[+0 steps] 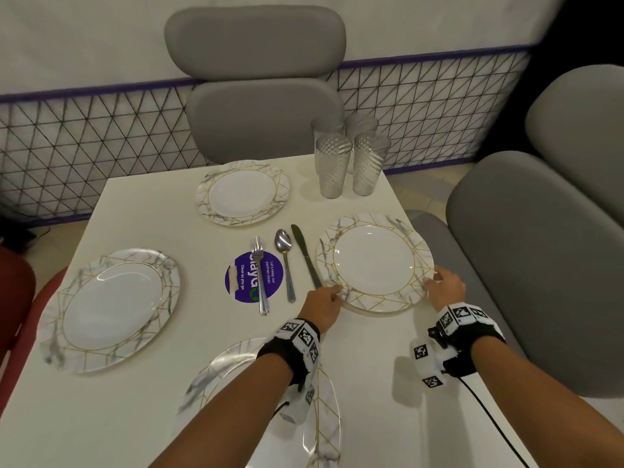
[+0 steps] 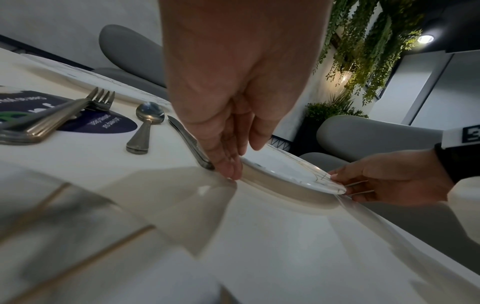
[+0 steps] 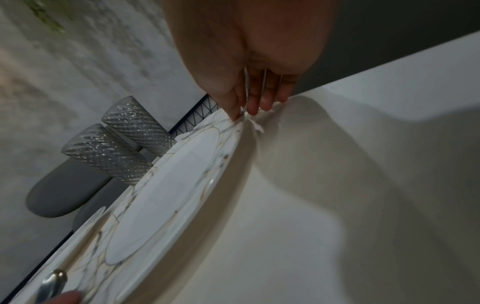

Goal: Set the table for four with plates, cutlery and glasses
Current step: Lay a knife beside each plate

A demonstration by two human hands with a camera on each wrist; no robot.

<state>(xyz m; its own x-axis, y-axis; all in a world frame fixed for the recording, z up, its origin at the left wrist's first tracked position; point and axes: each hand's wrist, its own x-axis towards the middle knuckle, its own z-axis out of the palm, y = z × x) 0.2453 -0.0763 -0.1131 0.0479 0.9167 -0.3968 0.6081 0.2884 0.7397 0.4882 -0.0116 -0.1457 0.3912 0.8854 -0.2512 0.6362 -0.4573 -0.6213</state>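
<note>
Four marble-patterned plates with gold lines lie on the white table point(image 1: 152, 204). Both hands hold the right plate point(image 1: 374, 261) by its near rim. My left hand point(image 1: 332, 295) pinches the near-left edge, thumb above and fingers beside it point(image 2: 241, 160). My right hand point(image 1: 435, 280) pinches the near-right edge point(image 3: 249, 111). The plate point(image 2: 280, 168) sits low over the table; its gold rim fills the right wrist view point(image 3: 166, 195). Other plates lie far point(image 1: 241, 194), left point(image 1: 111, 309) and near point(image 1: 219, 376), the near one partly under my left forearm.
Stacked forks point(image 1: 260, 275), a spoon point(image 1: 285, 261) and a knife point(image 1: 305, 258) lie mid-table beside a purple sticker point(image 1: 244, 282); the knife's handle reaches the held plate's rim. Several ribbed glasses point(image 1: 347, 157) stand at the far right corner. Grey chairs point(image 1: 256, 62) surround the table.
</note>
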